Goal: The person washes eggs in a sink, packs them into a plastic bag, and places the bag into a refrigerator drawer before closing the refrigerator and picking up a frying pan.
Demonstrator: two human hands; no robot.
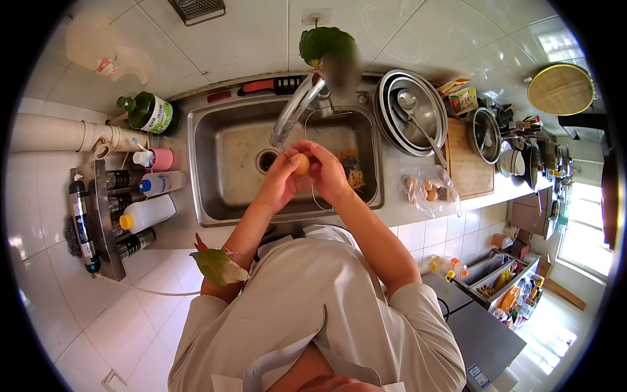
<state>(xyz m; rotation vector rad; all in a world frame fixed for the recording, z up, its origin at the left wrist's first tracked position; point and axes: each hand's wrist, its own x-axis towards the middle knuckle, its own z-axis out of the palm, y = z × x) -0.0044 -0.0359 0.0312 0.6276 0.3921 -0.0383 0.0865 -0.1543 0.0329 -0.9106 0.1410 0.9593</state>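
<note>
The egg is above the sink, just below the mouth of the faucet, grasped between the fingers of the left hand and the right hand. On the desk to the right, a clear plastic bag holds more eggs (a green bird, meanwhile, perches on the left arm).
</note>
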